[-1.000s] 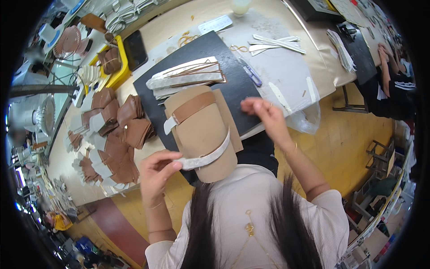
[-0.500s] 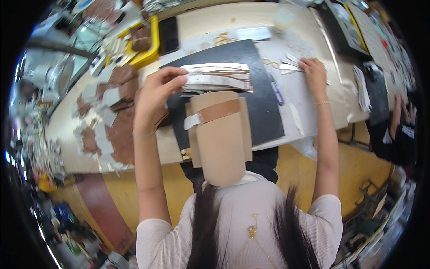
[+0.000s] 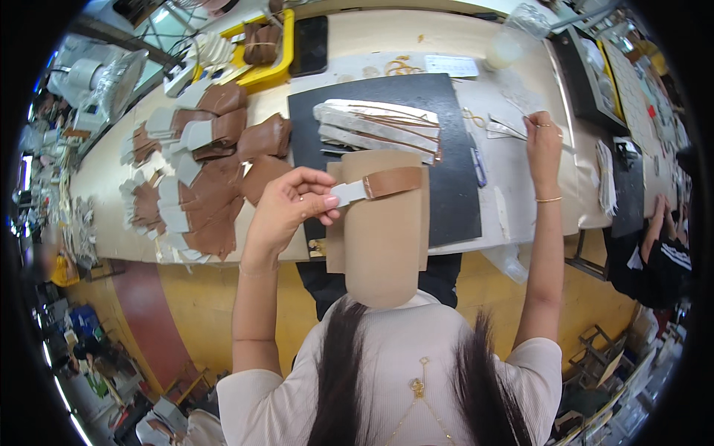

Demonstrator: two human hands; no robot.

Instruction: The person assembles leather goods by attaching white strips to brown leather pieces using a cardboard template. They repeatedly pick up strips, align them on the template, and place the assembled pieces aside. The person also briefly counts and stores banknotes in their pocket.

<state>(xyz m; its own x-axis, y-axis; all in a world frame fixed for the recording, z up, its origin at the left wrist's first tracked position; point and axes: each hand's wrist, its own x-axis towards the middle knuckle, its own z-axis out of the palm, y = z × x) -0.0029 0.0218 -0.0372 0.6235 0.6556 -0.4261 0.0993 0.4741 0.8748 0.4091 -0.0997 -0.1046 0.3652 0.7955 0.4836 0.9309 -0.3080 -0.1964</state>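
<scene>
My left hand [image 3: 294, 204] pinches the pale grey end of a short brown leather strap [image 3: 394, 183] between thumb and fingers. The strap lies across the upper part of a tan, round-ended panel [image 3: 381, 245], which rests at the table's front edge. Just beyond it, long white-backed strips with brown edges [image 3: 379, 126] are stacked on a black mat [image 3: 454, 178]. Off to the right, my right hand [image 3: 545, 149] is closed on a thin white strip [image 3: 516, 109], over a few more white strips [image 3: 502, 130].
Brown leather pieces with grey ends [image 3: 212, 204] spread over the left of the table. Behind them are a yellow tray [image 3: 285, 52] and a black phone [image 3: 309, 46]. A blue-white pen-like tool [image 3: 478, 167] lies on the mat's right. Another person's hand [image 3: 660, 215] shows at far right.
My left hand has come down from the stack of long strips and taken the strap's pale end. My right hand has lifted a white strip slightly. The view has shifted a little.
</scene>
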